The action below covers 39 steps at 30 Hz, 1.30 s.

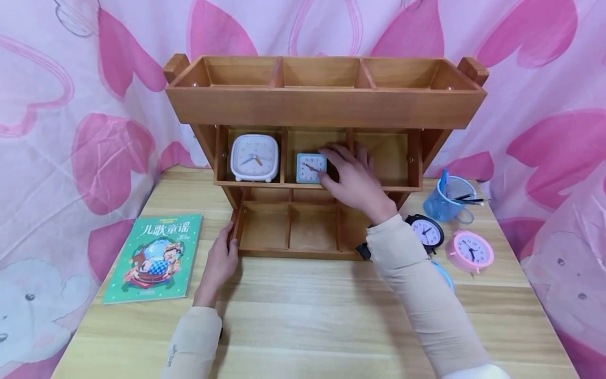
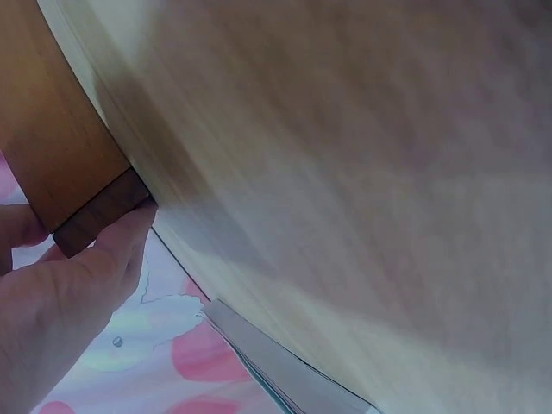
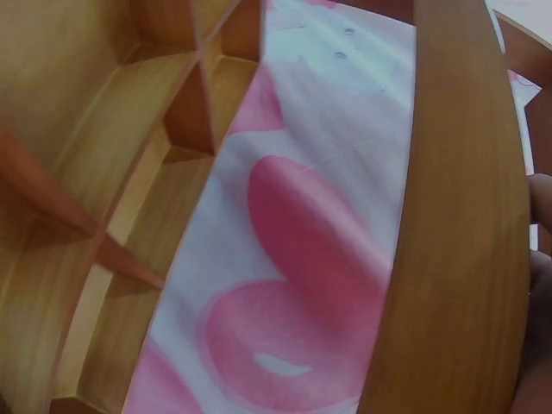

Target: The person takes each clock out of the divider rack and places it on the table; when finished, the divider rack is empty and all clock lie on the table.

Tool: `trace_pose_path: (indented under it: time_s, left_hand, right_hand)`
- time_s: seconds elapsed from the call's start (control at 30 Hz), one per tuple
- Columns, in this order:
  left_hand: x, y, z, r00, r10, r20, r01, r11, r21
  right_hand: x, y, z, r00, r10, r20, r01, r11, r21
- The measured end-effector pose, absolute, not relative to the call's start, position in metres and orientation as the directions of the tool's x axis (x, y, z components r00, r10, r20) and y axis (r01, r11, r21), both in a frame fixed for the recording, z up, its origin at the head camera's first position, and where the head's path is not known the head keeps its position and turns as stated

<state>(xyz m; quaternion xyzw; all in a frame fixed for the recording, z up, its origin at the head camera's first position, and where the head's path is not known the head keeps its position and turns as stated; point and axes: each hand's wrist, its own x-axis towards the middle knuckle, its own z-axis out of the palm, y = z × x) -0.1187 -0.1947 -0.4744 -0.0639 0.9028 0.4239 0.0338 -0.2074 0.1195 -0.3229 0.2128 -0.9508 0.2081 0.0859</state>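
Note:
A brown wooden shelf [image 1: 326,108] with three tiers of compartments stands on the table. My left hand [image 1: 221,263] grips its lower left edge; in the left wrist view thumb and fingers hold the wooden end piece [image 2: 99,211] from both sides. My right hand [image 1: 352,176] reaches into the middle tier and holds a small square light-blue clock [image 1: 311,167] at its right side, thumb low and fingers near the top corner. That clock is upright in the centre compartment. Left of it, a larger white alarm clock [image 1: 254,158] stands in its own compartment.
A green children's book [image 1: 153,258] lies on the left of the table [image 1: 303,321]. On the right are a black alarm clock [image 1: 426,232], a pink alarm clock [image 1: 470,251] and a blue mesh pen cup [image 1: 442,202]. A blue round object [image 1: 444,276] is partly hidden by my right sleeve.

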Motion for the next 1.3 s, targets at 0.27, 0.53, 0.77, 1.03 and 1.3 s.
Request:
trace_pose_path:
  time_s: [0.27, 0.53, 0.77, 1.03, 1.3]
  left_hand:
    - [-0.12, -0.196, -0.473, -0.988, -0.088, -0.131, -0.157, 0.632, 0.759]
    - [-0.119, -0.198, -0.472, -0.988, -0.093, -0.12, -0.152, 0.637, 0.756]
    - [-0.119, -0.197, -0.473, -0.986, -0.083, -0.142, -0.163, 0.624, 0.764]
    - [-0.121, -0.197, -0.474, -0.989, -0.08, -0.124, -0.147, 0.622, 0.769]
    - [-0.118, -0.198, -0.478, -0.991, -0.084, -0.1, -0.131, 0.626, 0.769]
  right_hand:
    - [-0.206, 0.12, -0.326, -0.884, -0.346, 0.316, -0.451, 0.811, -0.373]
    - [-0.206, 0.121, -0.322, -0.878, -0.329, 0.348, -0.47, 0.729, -0.497]
    - [-0.208, 0.123, -0.322, -0.892, -0.28, 0.355, -0.449, 0.648, -0.615]
    - [-0.208, 0.126, -0.314, -0.894, -0.268, 0.36, -0.447, 0.585, -0.677]
    - [-0.195, 0.148, -0.292, -0.914, -0.204, 0.351, -0.406, 0.496, -0.768]
